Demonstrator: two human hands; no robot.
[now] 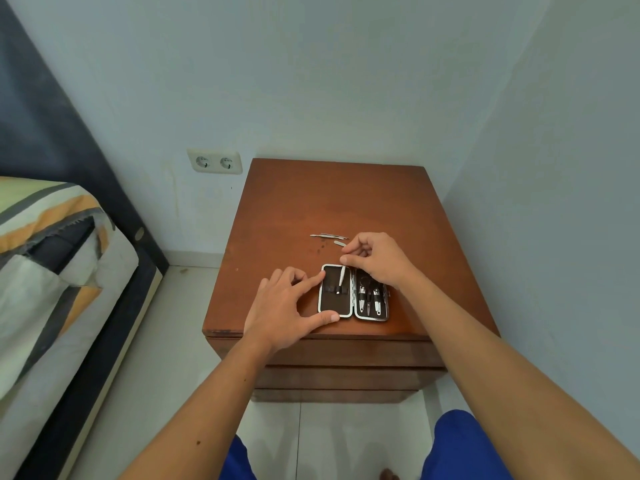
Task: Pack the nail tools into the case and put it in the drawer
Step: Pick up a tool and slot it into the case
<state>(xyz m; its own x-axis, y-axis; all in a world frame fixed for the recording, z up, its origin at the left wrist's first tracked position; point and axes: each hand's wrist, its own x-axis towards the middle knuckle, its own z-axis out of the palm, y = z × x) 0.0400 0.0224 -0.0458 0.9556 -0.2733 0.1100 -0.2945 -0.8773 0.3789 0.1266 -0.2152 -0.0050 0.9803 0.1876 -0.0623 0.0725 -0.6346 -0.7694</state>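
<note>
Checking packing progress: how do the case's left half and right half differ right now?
The left half is nearly bare, with one thin tool being slid in by the right hand; the right half already holds several tools. The left hand steadies the left half; the right half lies untouched. Both lie open and flat.

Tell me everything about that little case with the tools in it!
The case lies open and flat near the front edge of the brown nightstand. It has two dark brown halves with shiny silver rims, hinged in the middle. The right half holds clippers and small scissors under a strap. The left half is almost bare; a thin metal tool is being slid into it by the right hand. The left hand steadies the left rim with finger and thumb.
</note>
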